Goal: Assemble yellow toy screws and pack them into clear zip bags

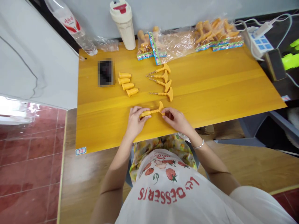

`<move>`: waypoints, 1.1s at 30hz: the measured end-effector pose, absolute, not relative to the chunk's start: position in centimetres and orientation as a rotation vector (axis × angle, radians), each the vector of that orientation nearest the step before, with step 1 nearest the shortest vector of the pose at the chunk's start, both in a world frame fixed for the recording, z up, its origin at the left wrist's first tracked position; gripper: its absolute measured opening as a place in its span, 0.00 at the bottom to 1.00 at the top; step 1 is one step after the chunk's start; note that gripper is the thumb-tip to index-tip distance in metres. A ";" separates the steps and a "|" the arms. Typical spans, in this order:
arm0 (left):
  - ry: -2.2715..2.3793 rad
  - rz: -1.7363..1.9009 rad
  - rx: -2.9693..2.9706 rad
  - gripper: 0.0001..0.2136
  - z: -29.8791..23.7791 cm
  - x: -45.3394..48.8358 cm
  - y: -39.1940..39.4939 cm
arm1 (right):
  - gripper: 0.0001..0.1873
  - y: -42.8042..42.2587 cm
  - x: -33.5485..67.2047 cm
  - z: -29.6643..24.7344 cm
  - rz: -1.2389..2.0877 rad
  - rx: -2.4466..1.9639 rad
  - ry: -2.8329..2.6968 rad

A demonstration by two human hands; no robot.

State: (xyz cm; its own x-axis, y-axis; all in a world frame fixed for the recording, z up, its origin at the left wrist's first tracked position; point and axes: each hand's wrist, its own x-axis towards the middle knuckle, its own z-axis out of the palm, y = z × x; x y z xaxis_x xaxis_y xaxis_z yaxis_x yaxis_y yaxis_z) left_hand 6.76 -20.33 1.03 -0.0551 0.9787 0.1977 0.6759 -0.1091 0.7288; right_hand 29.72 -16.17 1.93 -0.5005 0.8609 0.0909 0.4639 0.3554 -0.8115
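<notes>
- Toward the near edge of the table [210, 87] in the head view, a yellow T-handled screw [154, 111] lies level between both hands, its handle at 3 o'clock, its metal tip out of sight.
- At its 9 o'clock end, the left hand [136, 120] has its grip nearly closed, thumb and fingers pinching a yellow sleeve [145, 114] in line with the shaft.
- At 3 o'clock, the right hand [175, 119] has its grip closed to a pinch on the handle's lower end.
- From there, toward 12 o'clock, lie four loose screws [164, 85], metal tips pointing to 9 o'clock.
- Toward 11 o'clock sit four loose sleeves [128, 86]; beyond them stands a white cup [125, 29].
- Toward 1 o'clock lie bagged yellow pieces [205, 32].
</notes>
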 end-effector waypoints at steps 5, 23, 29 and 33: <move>1.766 0.998 1.816 0.13 0.9 6.7 -20.3 | 0.11 -16.1 29.8 1.8 1.010 -1.146 -2.117; 1.779 0.995 1.843 0.14 0.7 6.6 -20.4 | 0.12 -16.1 30.0 2.1 0.990 -1.125 -2.157; 1.766 0.992 1.861 0.14 0.7 6.8 -20.6 | 0.12 -14.8 30.5 2.3 1.054 -1.119 -2.141; 1.768 1.129 1.838 0.15 2.0 5.7 -20.1 | 0.12 -12.1 31.2 3.4 0.784 -1.174 -2.226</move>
State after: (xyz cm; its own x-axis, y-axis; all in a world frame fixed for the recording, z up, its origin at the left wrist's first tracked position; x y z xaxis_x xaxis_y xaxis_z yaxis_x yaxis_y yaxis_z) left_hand 5.67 -20.08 1.98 -0.0965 0.9496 0.2982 0.6697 -0.1597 0.7252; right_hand 31.22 -12.15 3.35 -0.5026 0.8495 0.1606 0.5613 0.4619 -0.6867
